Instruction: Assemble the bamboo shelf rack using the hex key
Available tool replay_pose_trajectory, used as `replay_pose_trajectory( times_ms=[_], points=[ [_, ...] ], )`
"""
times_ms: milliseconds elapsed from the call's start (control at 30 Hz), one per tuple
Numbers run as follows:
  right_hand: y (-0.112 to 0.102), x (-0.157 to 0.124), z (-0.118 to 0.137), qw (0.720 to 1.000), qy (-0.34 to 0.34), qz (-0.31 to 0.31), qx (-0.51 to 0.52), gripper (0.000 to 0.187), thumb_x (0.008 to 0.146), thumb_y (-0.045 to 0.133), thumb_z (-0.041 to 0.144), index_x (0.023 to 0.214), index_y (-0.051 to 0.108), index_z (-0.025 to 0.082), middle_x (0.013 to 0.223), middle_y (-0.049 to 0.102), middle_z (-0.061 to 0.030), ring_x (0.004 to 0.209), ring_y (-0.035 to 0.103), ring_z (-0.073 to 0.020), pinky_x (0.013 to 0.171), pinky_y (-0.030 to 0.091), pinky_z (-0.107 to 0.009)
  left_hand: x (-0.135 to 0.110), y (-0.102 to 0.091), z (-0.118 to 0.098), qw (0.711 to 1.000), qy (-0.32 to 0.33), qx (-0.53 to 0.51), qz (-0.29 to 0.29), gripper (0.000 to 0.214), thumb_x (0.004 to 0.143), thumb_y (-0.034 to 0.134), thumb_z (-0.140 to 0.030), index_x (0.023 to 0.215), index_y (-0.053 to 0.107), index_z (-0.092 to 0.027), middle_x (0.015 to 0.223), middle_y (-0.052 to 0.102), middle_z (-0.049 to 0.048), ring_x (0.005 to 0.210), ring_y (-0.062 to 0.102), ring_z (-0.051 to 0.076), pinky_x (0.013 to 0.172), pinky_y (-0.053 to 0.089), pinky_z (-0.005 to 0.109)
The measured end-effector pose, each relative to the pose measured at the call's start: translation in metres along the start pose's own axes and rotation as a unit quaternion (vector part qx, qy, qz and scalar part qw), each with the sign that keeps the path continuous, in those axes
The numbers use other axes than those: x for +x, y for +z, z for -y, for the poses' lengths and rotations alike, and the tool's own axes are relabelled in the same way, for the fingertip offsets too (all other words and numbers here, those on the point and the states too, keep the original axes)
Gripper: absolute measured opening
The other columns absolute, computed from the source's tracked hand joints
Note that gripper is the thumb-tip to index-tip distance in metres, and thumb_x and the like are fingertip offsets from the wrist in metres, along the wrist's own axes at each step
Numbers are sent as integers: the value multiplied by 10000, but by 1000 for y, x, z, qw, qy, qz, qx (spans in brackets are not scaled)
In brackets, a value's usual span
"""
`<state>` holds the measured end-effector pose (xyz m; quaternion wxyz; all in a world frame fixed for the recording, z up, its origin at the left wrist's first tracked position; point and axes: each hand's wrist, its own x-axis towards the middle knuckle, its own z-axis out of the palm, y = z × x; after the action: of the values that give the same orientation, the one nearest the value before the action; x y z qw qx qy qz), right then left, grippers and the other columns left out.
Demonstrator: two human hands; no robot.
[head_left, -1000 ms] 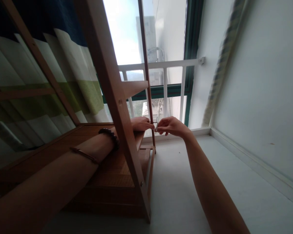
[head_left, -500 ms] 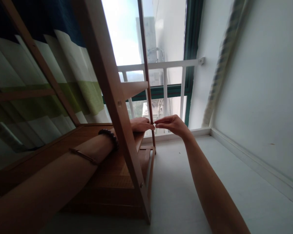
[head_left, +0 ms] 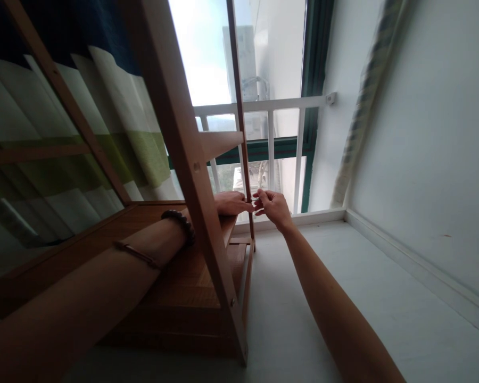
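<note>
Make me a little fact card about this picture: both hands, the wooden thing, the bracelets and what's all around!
Left hand: behind the near post, fingertips at the narrow far post
Right hand: beside the far post, fingers close to the left hand's; anything held is too small to tell
Wooden rack: brown, with posts and shelves
Left arm: dark beaded bracelet, thin band
Left side: blue, white and green curtain
Behind: white railing, green window frame
Floor: pale

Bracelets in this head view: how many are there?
2, both on the left arm: a dark beaded bracelet at the wrist, a thin bangle farther up.
</note>
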<state>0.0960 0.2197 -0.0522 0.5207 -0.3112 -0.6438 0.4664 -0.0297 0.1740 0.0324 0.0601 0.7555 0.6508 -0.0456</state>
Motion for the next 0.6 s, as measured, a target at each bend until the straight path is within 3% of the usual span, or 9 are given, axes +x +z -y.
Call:
replay_pose_trajectory(
  times_ms=[133, 300, 467, 600],
  points=[
    [-18, 3, 0, 993, 62, 94, -41, 259, 846, 502, 344, 860, 627, 118, 796, 632, -91, 608, 617, -116, 488, 545, -238, -1, -1, -2, 1000, -10, 3, 1, 536, 708, 403, -567, 1003, 635, -184, 991, 654, 67, 883, 559, 236, 719, 403, 275],
    [-39, -3, 17, 955, 133, 247, -97, 254, 871, 459, 297, 855, 633, 112, 692, 618, -52, 590, 616, -109, 501, 522, -211, 0, -1, -2, 1000, -17, 5, 6, 553, 697, 410, -576, 990, 633, -163, 985, 653, 79, 878, 557, 242, 708, 405, 282],
    [-38, -12, 39, 937, 111, 299, -144, 280, 883, 432, 281, 775, 625, 109, 565, 550, -2, 488, 566, -71, 428, 440, -167, 2, -1, 0, 1000, -4, 10, 6, 525, 714, 406, -549, 997, 630, -167, 1011, 647, 72, 895, 555, 231, 727, 402, 270],
    [-37, -13, 42, 936, 66, 320, -129, 222, 867, 450, 238, 794, 613, 107, 624, 572, -5, 542, 584, -66, 452, 446, -156, 2, 0, 0, 1000, -2, 11, 5, 524, 719, 400, -548, 992, 631, -164, 1006, 648, 71, 892, 555, 231, 725, 402, 269]
  ],
)
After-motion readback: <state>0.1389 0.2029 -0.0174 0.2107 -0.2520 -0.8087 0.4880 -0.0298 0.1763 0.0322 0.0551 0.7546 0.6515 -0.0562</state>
